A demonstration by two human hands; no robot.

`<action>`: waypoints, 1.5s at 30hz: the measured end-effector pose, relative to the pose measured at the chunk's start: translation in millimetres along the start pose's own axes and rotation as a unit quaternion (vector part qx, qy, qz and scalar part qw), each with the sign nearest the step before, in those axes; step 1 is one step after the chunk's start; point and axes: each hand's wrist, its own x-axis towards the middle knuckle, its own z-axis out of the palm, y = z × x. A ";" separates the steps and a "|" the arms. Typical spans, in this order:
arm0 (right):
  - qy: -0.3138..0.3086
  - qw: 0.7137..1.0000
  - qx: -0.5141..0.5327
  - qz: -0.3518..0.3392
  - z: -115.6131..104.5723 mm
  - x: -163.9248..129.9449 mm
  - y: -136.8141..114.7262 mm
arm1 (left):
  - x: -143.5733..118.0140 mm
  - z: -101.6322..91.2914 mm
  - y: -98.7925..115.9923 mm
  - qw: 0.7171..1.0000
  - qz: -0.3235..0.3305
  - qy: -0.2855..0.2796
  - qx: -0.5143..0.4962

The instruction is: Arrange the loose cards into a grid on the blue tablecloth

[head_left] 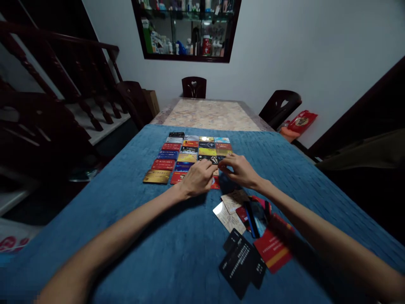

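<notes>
Both hands meet at the near right corner of a grid of cards [190, 154] laid in rows on the blue cloth [142, 253] of the worktop. The left hand [198, 179] lies curled, palm down, over the grid's nearest cards. The right hand [240, 170] pinches toward the same spot; what its fingers grip cannot be told. A loose pile of cards [249, 236] lies under the right forearm, nearer the person.
</notes>
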 end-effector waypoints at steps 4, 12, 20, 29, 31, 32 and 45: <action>-0.003 0.999 -0.027 0.026 -5.4 -32.0 2.0 | -0.5 3.6 25.4 0.999 0.014 -0.020 -0.026; -0.001 0.999 0.003 0.051 -8.4 -70.6 3.1 | -9.3 10.5 60.1 0.994 0.029 -0.037 -0.100; 0.012 0.996 0.055 0.063 2.7 -82.1 -1.6 | -21.6 20.6 63.2 0.989 0.032 -0.051 -0.132; -0.005 0.994 0.095 0.059 7.1 -93.6 2.6 | -23.2 24.2 62.2 0.990 0.018 -0.040 -0.132; -0.007 0.993 0.101 0.056 7.4 -95.5 2.9 | -23.6 25.7 61.8 0.990 0.011 -0.042 -0.135; -0.006 0.993 0.104 0.055 7.4 -96.1 3.0 | -23.9 26.5 61.4 0.990 0.007 -0.042 -0.137; -0.013 0.990 0.139 0.032 -1.2 -98.9 4.8 | -24.9 38.4 54.0 0.987 -0.042 0.029 -0.155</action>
